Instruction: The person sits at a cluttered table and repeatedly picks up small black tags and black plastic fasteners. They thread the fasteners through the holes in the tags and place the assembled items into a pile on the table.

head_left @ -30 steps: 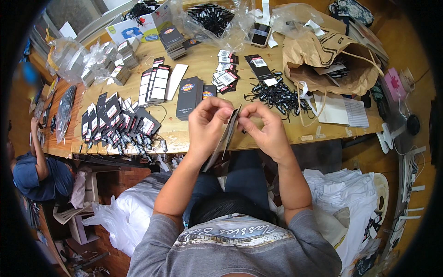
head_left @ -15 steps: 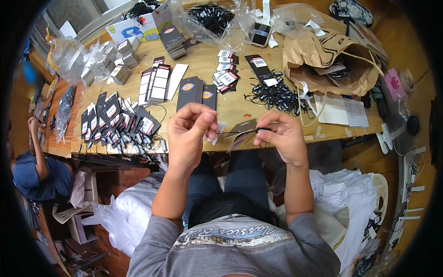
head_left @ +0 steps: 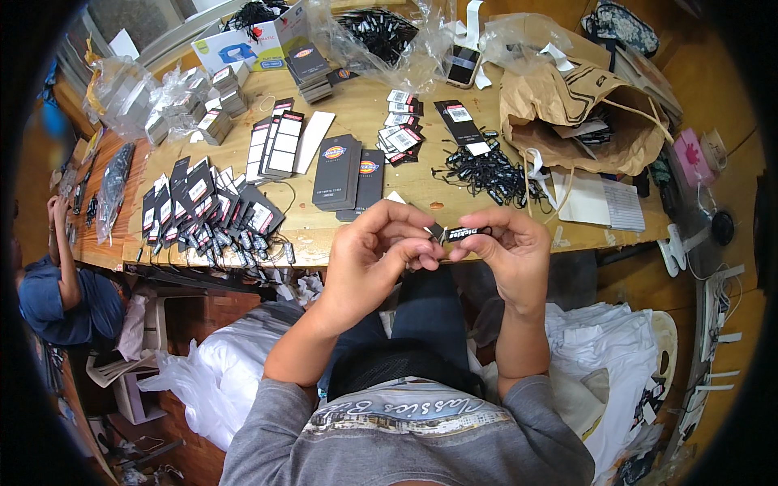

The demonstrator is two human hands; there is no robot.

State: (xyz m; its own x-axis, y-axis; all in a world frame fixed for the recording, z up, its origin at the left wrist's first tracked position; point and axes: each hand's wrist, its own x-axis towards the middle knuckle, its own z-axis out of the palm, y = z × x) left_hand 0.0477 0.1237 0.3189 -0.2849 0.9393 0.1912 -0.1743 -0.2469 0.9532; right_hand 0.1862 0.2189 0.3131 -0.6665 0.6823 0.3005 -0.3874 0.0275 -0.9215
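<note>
In front of me, just off the table's near edge, my two hands almost meet. My right hand (head_left: 512, 253) pinches a small black seal tag (head_left: 470, 233) with white lettering between thumb and fingertips. Closed beside it, my left hand (head_left: 379, 257) grips a dark hang tag (head_left: 437, 232), mostly hidden by its fingers. A pale scrap (head_left: 395, 197) shows just behind the left hand. Beyond that lie stacked black hang tags (head_left: 336, 174) with a coloured oval emblem. Tags with barcode stickers (head_left: 399, 139) sit farther back, and a heap of black string seals (head_left: 490, 180) lies to their right.
Finished-looking tags with strings (head_left: 203, 202) pile up at the table's left. A brown paper bag (head_left: 535, 113), a phone (head_left: 463, 65) and a box (head_left: 275, 36) stand farther back. At far left sits another person (head_left: 69, 300). White cloth (head_left: 600, 348) lies low on the right.
My left hand has moved right to meet the right hand. The hang tags that dangled from my right hand are now mostly hidden at my left fingers, and the seal tag shows lengthwise.
</note>
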